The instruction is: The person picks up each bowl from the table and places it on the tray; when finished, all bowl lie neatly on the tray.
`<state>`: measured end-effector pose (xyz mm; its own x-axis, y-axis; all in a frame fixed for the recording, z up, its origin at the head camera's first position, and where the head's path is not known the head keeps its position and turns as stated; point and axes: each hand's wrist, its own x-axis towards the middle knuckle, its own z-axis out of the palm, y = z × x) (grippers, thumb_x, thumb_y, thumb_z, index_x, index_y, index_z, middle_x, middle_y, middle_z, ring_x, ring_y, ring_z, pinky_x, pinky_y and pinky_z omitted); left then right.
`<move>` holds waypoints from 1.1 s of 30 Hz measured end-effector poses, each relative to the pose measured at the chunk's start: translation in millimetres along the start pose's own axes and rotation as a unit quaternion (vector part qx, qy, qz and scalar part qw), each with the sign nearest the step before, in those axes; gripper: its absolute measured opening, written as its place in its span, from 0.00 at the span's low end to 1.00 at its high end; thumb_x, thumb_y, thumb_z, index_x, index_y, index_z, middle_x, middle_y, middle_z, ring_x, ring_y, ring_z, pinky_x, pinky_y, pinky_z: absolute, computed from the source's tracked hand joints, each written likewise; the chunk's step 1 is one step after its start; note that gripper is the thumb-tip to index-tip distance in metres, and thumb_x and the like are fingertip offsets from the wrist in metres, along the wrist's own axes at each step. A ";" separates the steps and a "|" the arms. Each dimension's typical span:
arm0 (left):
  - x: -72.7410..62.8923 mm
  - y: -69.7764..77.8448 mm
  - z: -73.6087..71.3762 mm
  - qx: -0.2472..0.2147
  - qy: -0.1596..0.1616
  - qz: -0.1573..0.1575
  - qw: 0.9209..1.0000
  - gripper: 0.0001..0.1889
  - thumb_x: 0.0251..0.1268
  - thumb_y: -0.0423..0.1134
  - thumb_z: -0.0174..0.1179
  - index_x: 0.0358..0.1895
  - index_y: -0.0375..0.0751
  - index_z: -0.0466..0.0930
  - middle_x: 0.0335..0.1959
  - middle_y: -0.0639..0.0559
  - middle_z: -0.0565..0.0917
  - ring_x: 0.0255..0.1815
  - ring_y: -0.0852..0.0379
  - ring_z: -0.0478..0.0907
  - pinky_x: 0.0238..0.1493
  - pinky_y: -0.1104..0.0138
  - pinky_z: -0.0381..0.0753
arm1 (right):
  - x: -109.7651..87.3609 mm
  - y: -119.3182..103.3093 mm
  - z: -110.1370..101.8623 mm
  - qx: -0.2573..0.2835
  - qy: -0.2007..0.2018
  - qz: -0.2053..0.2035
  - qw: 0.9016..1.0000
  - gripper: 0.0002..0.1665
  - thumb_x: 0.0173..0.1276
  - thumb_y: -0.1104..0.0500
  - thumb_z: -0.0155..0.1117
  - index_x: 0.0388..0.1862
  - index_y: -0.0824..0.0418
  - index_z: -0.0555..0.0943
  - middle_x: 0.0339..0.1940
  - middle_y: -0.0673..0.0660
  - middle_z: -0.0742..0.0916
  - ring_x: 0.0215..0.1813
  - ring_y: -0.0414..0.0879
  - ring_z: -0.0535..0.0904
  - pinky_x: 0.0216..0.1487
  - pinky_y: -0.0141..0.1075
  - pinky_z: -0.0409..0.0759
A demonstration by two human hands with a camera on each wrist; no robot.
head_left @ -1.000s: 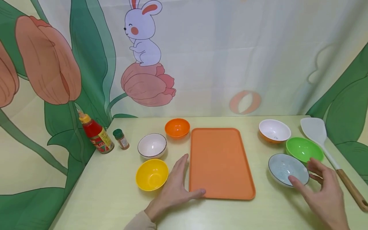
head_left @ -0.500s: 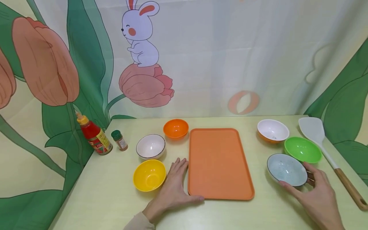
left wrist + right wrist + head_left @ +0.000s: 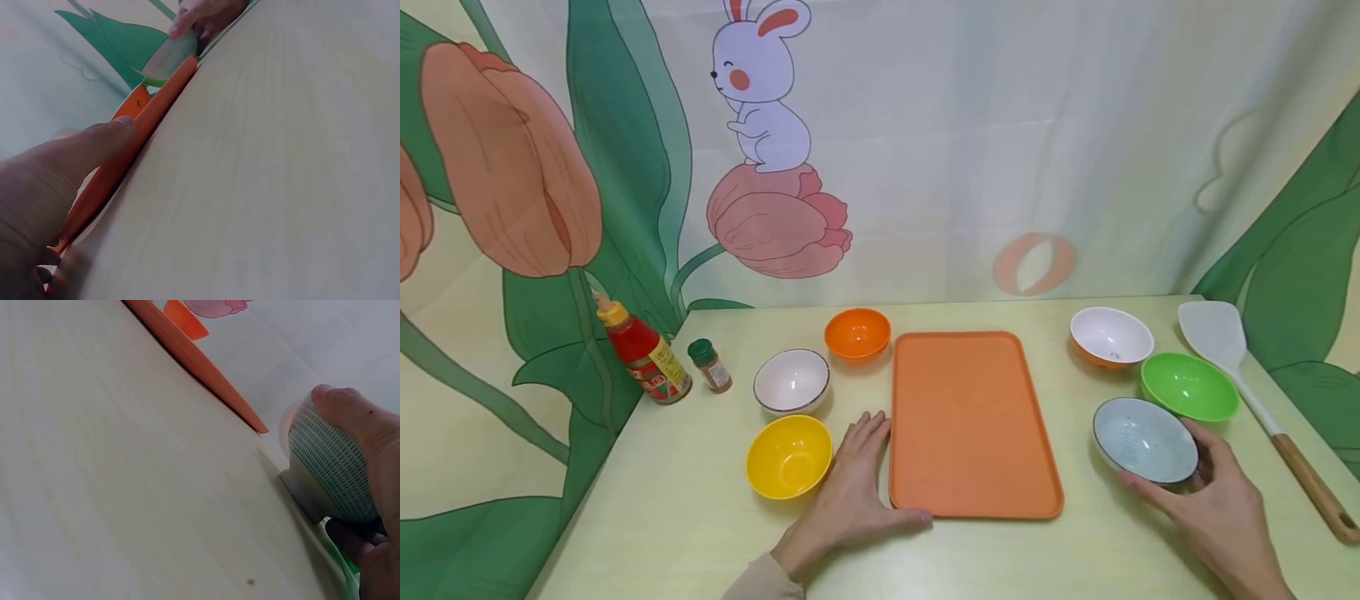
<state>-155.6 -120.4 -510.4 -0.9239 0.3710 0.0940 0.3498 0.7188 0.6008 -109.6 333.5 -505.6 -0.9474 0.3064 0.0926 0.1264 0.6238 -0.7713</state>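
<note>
In the head view my right hand grips a pale blue bowl, thumb on its near side and fingers round its right side. The right wrist view shows the bowl's green-patterned outside, its foot close to the table; I cannot tell whether it touches. My left hand rests at the near left corner of an orange tray, fingers stretched along the left edge and thumb along the front edge. Just left of that hand stands a yellow bowl. A green bowl stands right behind the blue one.
A white bowl and an orange bowl stand left of the tray. Beyond are a spice jar and a red sauce bottle. At right lie a white-and-orange bowl and a spatula. A printed curtain hangs behind.
My right hand has closed in on the pale blue bowl, from beside it to a grip on it. The left hand's fingers have drawn together slightly along the tray. The view has shifted a little.
</note>
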 end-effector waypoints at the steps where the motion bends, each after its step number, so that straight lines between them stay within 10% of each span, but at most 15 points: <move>1: -0.3 -0.2 -0.3 0.000 0.000 0.001 1.000 0.74 0.46 0.78 0.80 0.91 0.41 0.56 0.93 0.44 0.56 0.94 0.41 0.46 0.92 0.38 0.49 | 0.3 -0.4 0.9 0.006 0.000 -0.003 1.000 0.72 0.61 0.42 0.91 0.92 0.63 0.57 0.84 0.75 0.70 0.82 0.75 0.69 0.59 0.03 0.60; 9: -1.0 -1.7 0.1 0.005 -0.004 0.003 1.000 0.74 0.47 0.79 0.79 0.91 0.41 0.55 0.93 0.44 0.55 0.94 0.41 0.46 0.91 0.37 0.50 | -1.6 -4.4 4.7 0.039 0.015 -0.037 0.998 0.67 0.60 0.52 0.93 0.90 0.61 0.61 0.80 0.71 0.74 0.68 0.21 0.72 0.59 0.06 0.69; 12: -1.2 -1.5 0.9 0.008 -0.003 0.003 1.000 0.74 0.47 0.80 0.79 0.91 0.41 0.55 0.93 0.44 0.55 0.94 0.41 0.46 0.92 0.38 0.50 | 0.6 -11.9 6.1 0.061 0.018 -0.063 0.996 0.67 0.59 0.56 0.93 0.89 0.62 0.62 0.78 0.71 0.75 0.63 0.16 0.70 0.60 0.07 0.71; 26: -1.2 -0.3 -0.1 0.017 -0.004 -0.003 1.000 0.74 0.47 0.81 0.78 0.92 0.42 0.54 0.93 0.45 0.55 0.95 0.43 0.45 0.93 0.41 0.49 | 37.3 -69.7 24.0 0.120 -0.004 -0.139 0.983 0.64 0.57 0.62 0.93 0.88 0.61 0.65 0.77 0.65 0.77 0.67 0.27 0.76 0.66 0.13 0.75; 33: -1.5 -1.0 0.4 0.017 -0.005 0.002 1.000 0.74 0.48 0.80 0.78 0.92 0.42 0.54 0.93 0.44 0.55 0.95 0.43 0.45 0.93 0.42 0.48 | 59.1 -98.9 43.9 0.140 -0.030 -0.163 0.976 0.64 0.57 0.59 0.93 0.87 0.61 0.66 0.80 0.63 0.77 0.72 0.53 0.80 0.68 0.15 0.75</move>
<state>-154.5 -121.5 -511.4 -0.9208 0.3797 0.0890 0.3591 0.7367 0.5730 -191.0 258.3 -451.5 -0.9401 0.0770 0.3321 -0.2626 0.4579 -0.8493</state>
